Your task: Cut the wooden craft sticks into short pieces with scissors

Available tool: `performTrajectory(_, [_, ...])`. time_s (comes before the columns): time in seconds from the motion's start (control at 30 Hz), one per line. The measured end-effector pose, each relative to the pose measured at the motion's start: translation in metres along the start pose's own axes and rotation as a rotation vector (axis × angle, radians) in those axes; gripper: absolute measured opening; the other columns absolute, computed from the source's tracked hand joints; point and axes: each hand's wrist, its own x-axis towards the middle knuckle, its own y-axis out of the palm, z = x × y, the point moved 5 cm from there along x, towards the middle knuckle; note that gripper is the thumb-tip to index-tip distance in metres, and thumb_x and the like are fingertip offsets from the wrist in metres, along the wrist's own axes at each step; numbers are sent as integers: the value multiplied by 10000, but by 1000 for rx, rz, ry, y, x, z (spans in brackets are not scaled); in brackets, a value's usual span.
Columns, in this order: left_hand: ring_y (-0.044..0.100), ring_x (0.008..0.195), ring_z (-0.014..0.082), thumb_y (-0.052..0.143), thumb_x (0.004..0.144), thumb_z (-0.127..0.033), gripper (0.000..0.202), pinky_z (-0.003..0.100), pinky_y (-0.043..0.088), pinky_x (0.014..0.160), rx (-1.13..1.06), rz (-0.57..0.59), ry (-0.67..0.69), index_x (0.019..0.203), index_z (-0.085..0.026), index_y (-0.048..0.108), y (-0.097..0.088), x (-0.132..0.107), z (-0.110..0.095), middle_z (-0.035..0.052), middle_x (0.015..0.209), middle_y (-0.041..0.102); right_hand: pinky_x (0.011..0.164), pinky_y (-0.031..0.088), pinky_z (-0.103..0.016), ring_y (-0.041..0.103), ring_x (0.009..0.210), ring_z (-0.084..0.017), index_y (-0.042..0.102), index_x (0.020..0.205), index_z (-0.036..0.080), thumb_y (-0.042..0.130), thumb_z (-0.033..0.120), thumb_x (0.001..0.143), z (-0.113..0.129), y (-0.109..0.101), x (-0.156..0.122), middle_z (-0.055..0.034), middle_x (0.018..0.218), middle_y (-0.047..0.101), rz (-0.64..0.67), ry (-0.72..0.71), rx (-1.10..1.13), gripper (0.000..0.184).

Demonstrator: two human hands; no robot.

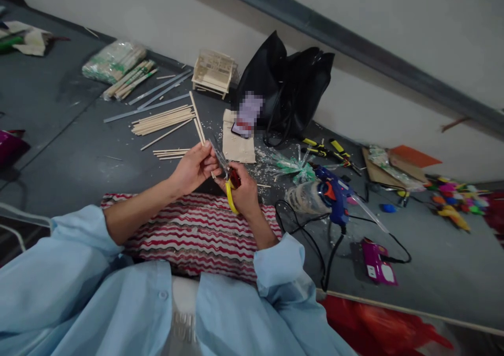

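My right hand (244, 190) is closed round a pair of cutters (229, 182) with yellow and red handles, its metal jaws pointing up and left. My left hand (196, 166) pinches a thin wooden stick (213, 174) at the jaws, fingers curled. Both hands hover over a red and white striped cloth (197, 235) on the dark floor. Light blue sleeves cover my arms up to the forearm.
Loose wooden sticks (163, 121) and packs of sticks (114, 62) lie at the back left, beside a small stick-built model (213, 71). A black bag (287, 91) stands by the wall. A blue glue gun (334, 194) with black cable, pliers (326, 150) and coloured bits lie to the right.
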Motion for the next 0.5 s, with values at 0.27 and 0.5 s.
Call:
performTrajectory(0.27, [362,487,45,670,844,-510,406,184,449,524,478,43,57,733,-163,491,-5,2,-8,-77,588,373,695,452,-260,563,718,-144,608,1115,193,663,465,819,-2,-7,0,1,808,621,-89,7,50,405])
performTrajectory(0.5, [462,546,87,506,931,-526,397,210,394,534,1037,62,277,738,-180,484,-13,6,-20,-36,630,442,683,454,-252,553,709,-134,601,1115,203,678,452,814,-3,-12,0,6,804,611,-142,8,62,399])
